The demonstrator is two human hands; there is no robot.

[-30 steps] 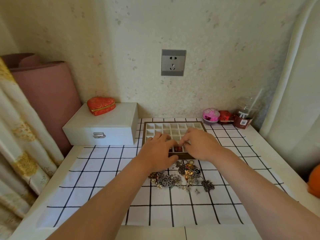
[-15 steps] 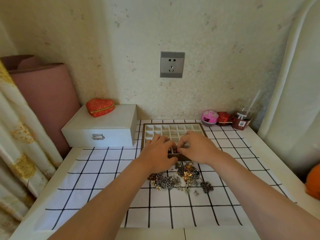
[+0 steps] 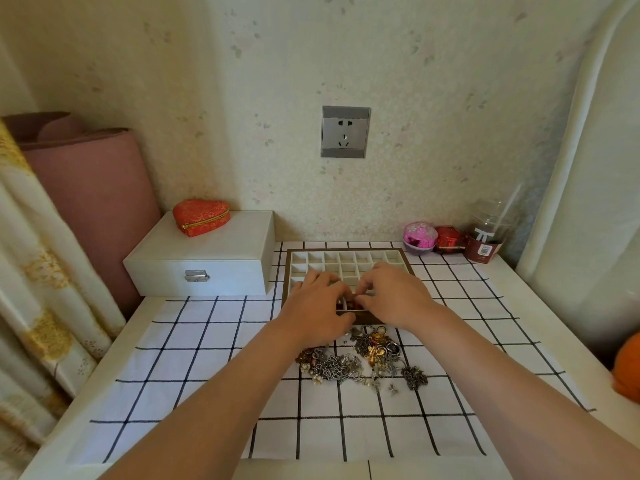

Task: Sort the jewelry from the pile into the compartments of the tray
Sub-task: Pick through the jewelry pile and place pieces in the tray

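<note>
At the tray's [image 3: 346, 251] near edge, our curled left hand [image 3: 318, 311] and right hand [image 3: 394, 296] together pinched a small reddish piece [image 3: 349, 304].

Left hand [image 3: 317, 308] and right hand [image 3: 393, 294] together over the tray [image 3: 346, 252] — jewelry pile [image 3: 360, 362] just beside

white box [image 3: 221, 252] (red heart pouch [image 3: 201, 216] atop) | wall socket [image 3: 345, 132] | lidded cup [image 3: 485, 237] far right

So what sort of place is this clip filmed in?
Most likely a home, perhaps a bedroom corner: pale floral wallpaper with a grey wall socket, a white latched jewellery box topped by a red heart-shaped fabric pouch, and a black-gridded white cloth spread on the tabletop.
</note>
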